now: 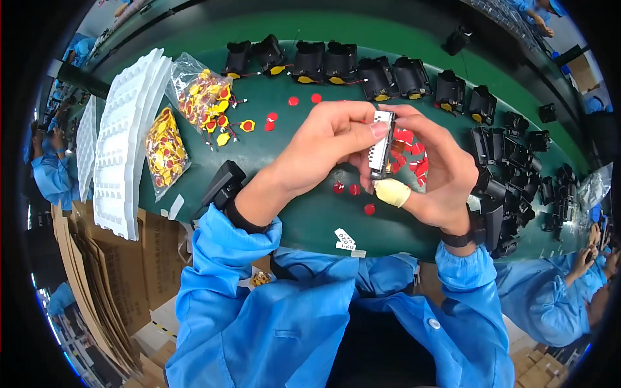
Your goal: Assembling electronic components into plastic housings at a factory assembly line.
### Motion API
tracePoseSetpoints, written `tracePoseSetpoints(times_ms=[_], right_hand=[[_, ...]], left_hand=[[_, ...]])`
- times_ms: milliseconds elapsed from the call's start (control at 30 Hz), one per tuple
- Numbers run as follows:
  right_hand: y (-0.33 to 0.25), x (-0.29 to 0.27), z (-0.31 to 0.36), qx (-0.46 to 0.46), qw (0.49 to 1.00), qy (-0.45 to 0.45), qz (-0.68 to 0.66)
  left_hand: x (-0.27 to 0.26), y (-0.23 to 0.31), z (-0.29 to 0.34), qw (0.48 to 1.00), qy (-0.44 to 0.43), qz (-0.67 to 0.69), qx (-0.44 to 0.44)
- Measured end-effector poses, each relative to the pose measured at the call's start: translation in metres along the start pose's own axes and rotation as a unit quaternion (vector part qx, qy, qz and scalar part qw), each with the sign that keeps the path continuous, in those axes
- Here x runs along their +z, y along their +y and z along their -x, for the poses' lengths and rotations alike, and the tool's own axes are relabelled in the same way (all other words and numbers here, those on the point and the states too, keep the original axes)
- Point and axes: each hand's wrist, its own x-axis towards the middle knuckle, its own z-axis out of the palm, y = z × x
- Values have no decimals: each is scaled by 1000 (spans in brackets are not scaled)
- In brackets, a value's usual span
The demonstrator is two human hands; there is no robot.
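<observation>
Above the middle of the green table (304,220), both of my hands are closed on a small black plastic housing (380,152). Its face toward me is white with black checkered marks. My left hand (317,145) grips it from the left, with the thumb pressed on the white face. From the other side my right hand (446,168) curls around it, a yellow finger cot (392,192) on its thumb. Red round pieces (421,169) lie in a pile partly hidden behind my right hand. A few more red discs (354,189) are scattered below the housing.
Black housings (309,61) with yellow round parts line the far edge. More black parts (508,155) crowd the right. At the left are bags of yellow-and-red wired parts (167,152) and white trays (123,142). White labels (345,239) lie near the front edge. A co-worker (543,284) sits at right.
</observation>
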Motion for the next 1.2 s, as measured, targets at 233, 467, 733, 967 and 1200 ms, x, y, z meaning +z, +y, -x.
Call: tracePoseSetpoints(times_ms=[233,467,733,967,1200], right_hand=[[-1,0,2,0,1000,14,-25],[-9,-1,1,-4,997,-47,57],[-1,6,1,-95,990,-26,102],[-9,5,6,-128,967,-65,212],[-10,15,3,-155,949,-46,269]], left_hand=[[-6,-5,3,999,-42,-26,-9],[-4,-1,4,994,-40,-97,-2],[0,0,5,990,-10,-140,7],[-4,-7,9,975,-62,-213,-16],[3,-5,14,973,23,-221,58]])
